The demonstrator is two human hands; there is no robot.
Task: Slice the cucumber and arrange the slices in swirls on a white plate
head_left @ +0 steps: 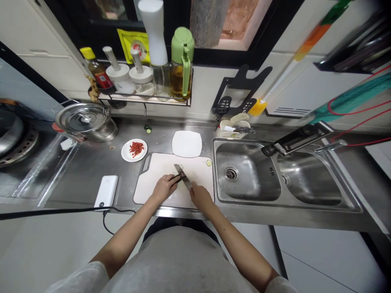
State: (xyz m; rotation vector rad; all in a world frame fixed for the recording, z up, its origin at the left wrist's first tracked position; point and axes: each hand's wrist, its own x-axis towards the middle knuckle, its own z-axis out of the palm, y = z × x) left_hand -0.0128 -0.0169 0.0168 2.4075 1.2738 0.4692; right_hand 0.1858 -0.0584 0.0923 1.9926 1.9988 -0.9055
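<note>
My right hand [200,197] is closed round the handle of a kitchen knife [187,182], its blade slanting up and left over the white cutting board [146,191]. The fingers of my left hand [164,188] press on a dark green cucumber [175,179], most of it hidden under them. The blade lies right beside the cucumber's end, close to my left fingertips. A pale round cucumber slice [209,162] rests at the board's top right corner. Behind the board is a white square plate [187,143], touching or just overlapping its far edge.
A small plate [124,154] of chopped red pieces stands left of the board, near a cucumber end [148,129]. A white power bank [106,190] with a cable lies at the counter's front. The double sink [247,195] is on the right, a lidded pot [104,129] at back left.
</note>
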